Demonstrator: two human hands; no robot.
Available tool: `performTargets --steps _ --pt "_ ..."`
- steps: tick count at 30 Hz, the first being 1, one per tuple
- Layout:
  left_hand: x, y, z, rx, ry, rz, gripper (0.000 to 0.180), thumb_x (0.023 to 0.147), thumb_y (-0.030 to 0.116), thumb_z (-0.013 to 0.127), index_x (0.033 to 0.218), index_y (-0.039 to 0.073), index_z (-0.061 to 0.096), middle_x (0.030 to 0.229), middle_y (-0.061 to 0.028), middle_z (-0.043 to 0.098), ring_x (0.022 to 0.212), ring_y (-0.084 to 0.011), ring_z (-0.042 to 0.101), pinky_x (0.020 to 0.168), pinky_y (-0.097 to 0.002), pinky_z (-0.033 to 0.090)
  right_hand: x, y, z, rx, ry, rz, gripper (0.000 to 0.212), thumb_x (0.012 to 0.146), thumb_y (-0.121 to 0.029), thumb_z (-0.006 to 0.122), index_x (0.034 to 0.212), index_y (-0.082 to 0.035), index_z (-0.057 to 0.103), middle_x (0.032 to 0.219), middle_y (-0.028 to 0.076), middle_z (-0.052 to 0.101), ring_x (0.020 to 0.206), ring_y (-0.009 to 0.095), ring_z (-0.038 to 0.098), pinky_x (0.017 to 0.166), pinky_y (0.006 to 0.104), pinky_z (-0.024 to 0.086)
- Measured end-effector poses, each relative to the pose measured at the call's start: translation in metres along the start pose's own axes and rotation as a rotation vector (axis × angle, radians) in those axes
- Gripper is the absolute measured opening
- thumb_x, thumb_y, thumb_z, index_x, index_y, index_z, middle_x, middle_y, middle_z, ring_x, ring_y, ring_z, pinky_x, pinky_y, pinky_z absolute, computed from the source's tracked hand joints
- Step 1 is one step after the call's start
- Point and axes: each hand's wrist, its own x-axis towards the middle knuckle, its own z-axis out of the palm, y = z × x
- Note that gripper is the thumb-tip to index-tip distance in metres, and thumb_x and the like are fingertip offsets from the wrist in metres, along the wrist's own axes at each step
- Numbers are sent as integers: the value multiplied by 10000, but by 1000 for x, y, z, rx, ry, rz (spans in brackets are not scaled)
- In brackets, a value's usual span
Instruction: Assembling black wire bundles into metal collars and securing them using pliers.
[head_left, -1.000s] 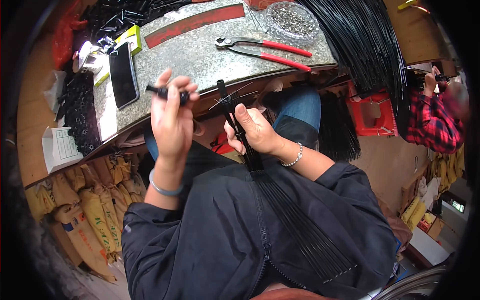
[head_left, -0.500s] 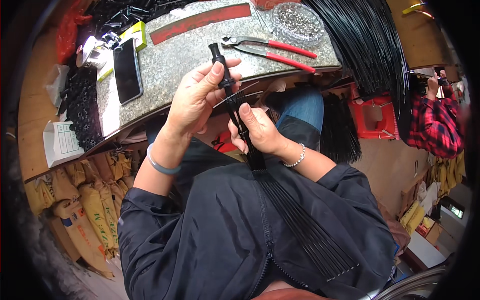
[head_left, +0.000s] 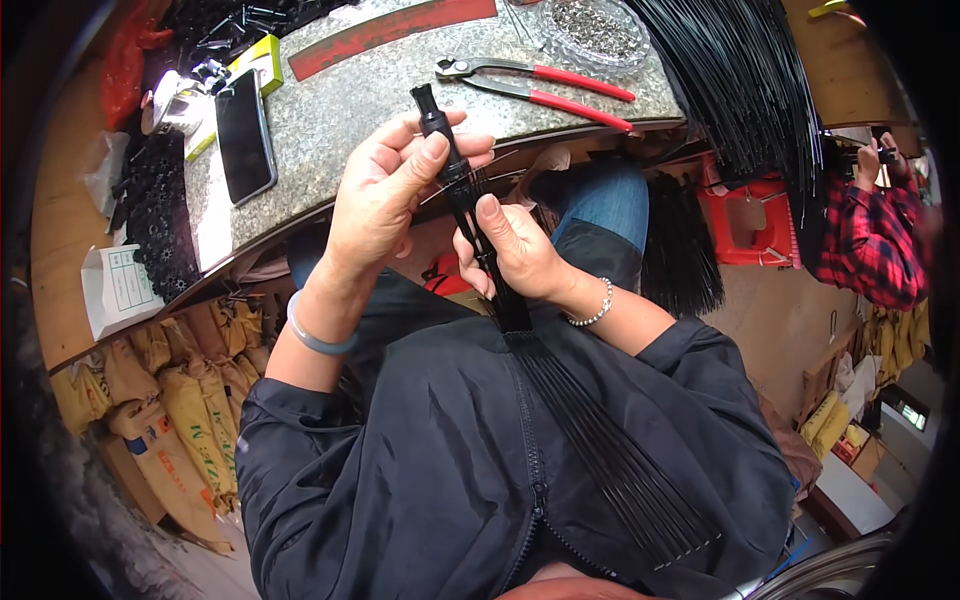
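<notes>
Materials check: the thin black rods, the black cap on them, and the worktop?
Thin black rods: probably painted metal wire; stiff, straight, slight sheen. Black cap in left hand: looks moulded plastic, matte. Worktop: speckled grey, stone-like, polished. Right hand grips the bundle.

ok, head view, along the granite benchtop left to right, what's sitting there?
Black smartphone → red flat strip → red-handled pliers → clear dish of small metal parts → bundle of black rods draped over the right end.
</notes>
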Motion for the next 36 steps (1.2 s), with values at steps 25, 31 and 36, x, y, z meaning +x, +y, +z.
performTargets --steps 25,31,36 --pt "-2 -7 -18 68 -126 -39 276 887 247 578 1043 22 548 967 -117 639 850 -111 608 674 -191 479 -2 0 0 -2 -17 -34 611 902 -576 298 740 -33 527 513 41 518 412 89 497 396 196 404" --pt "-4 -7 -13 36 -138 -56 246 876 216 598 1022 23 551 979 -114 634 886 -126 598 755 -237 469 -2 1 -2 7 1 -29 603 896 -579 316 741 -35 523 514 43 524 415 94 506 393 195 406" --pt "-6 -8 -14 39 -164 -33 239 885 208 582 1024 16 547 978 -118 631 902 -133 595 800 -260 463 -3 2 -1 0 -29 -55 604 898 -578 310 739 -36 526 515 42 523 410 92 499 392 197 405"
